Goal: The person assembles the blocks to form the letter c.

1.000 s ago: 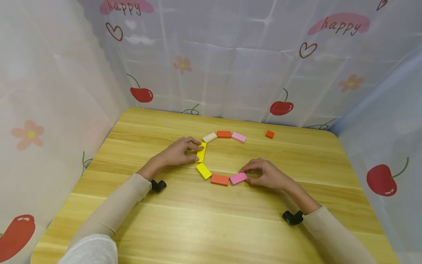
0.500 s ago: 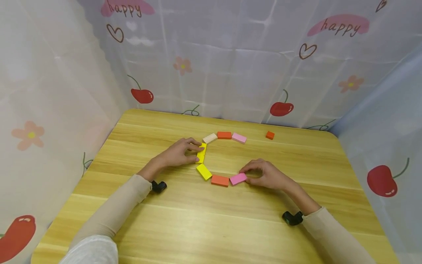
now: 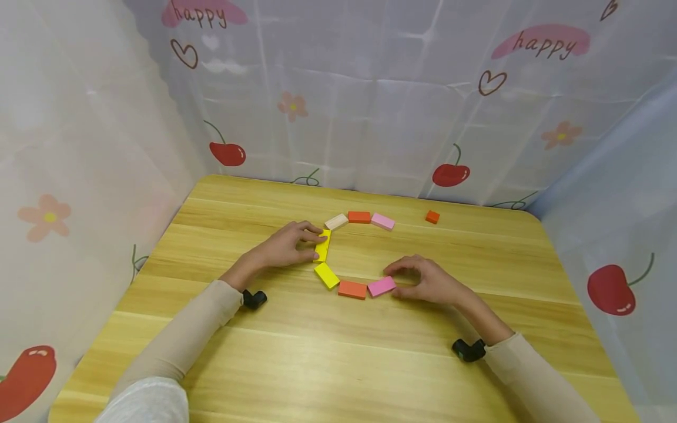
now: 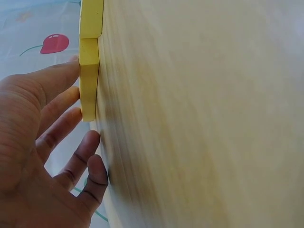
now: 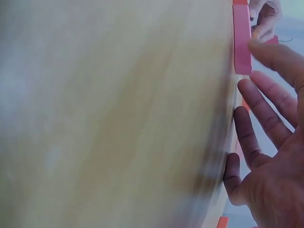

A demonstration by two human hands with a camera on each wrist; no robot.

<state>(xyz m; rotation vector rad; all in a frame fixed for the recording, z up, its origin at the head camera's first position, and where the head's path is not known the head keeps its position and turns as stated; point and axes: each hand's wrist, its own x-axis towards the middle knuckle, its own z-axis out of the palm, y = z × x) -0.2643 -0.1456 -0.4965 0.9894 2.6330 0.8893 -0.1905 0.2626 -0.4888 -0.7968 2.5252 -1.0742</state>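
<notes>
Several flat blocks form an arc open to the right in the head view. At its left side my left hand [image 3: 288, 244] rests thumb and fingertips on a yellow block [image 3: 325, 241], without curling round it. A second yellow block [image 3: 327, 275] lies just below, followed by an orange-red block [image 3: 352, 289] and a pink block [image 3: 381, 286]. My right hand [image 3: 425, 280] is beside the pink block's right end, thumb and fingers spread. In the right wrist view the thumb tip lies against or very near the pink block [image 5: 242, 42]; contact is unclear.
The arc's far side has a pale wooden block [image 3: 337, 221], a red-orange block [image 3: 359, 217] and a light pink block [image 3: 383, 221]. A small orange block [image 3: 432, 217] lies apart at the back right. Printed curtains [image 3: 370, 135] surround the wooden table [image 3: 317, 358].
My right thumb and fingers have loosened slightly from the pink block, which stays in place. The left hand keeps its position on the yellow block.
</notes>
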